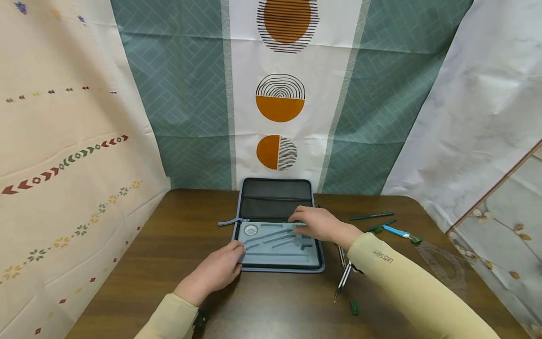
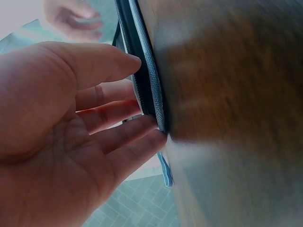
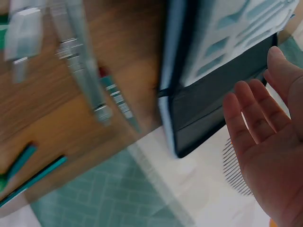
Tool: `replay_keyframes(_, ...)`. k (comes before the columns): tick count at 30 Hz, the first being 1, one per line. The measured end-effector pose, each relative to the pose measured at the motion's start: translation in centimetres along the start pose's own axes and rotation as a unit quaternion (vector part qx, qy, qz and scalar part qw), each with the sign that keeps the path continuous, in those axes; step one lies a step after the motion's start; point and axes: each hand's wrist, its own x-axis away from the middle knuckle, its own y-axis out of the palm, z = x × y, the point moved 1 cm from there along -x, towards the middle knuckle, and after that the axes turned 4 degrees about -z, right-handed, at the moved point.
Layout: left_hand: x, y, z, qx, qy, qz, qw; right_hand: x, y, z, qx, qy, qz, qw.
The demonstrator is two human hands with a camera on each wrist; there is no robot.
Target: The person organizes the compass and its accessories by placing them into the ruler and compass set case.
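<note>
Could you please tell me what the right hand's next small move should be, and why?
Perhaps the right hand should reach for the metal tool beside the case: that hand is empty over the tray, whose long slots look bare, while the left hand touches the case's left edge, which should help keep it steady.

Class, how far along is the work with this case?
Done: the case lies open. In hand: the left hand touches its left edge while the right hand hovers, apparently empty, above the slotted tray. Perhaps left: fitting in the pencils, metal instruments and protractor, which lie outside.
</note>
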Motion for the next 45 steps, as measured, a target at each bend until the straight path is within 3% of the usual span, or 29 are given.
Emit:
replay_keyframes(10, 0.2, -0.2, 0.0, 0.0, 0.006, 0.005, 1.0, 5.0, 0.1, 1.4, 0.024, -0.02, 0.021, 0.9993)
replay_keyframes(17, 0.3, -0.1, -0.1, 0.002, 0.0, 0.003, 1.0, 9.2, 0.8, 1.7, 0.009, -0.024, 0.031, 0.9992)
replay_keyframes(24, 0.2, 0.1, -0.2, -0.003, -0.002, 0.006, 1.0, 12.1, 1.2, 2.5, 0.036, -0.041, 0.051, 0.9972)
replay_keyframes(34, 0.1, 0.0, -0.1, -0.011, 0.008, 0.01, 0.9999, 14.9, 1.6, 3.2, 0.053, -0.05, 0.03, 0.9969)
replay_keyframes(45, 0.0, 0.3, 0.1, -0.021, 0.026, 0.022, 0.9992, 15.8, 2.6, 3.8, 0.037, -0.066, 0.028, 0.9968)
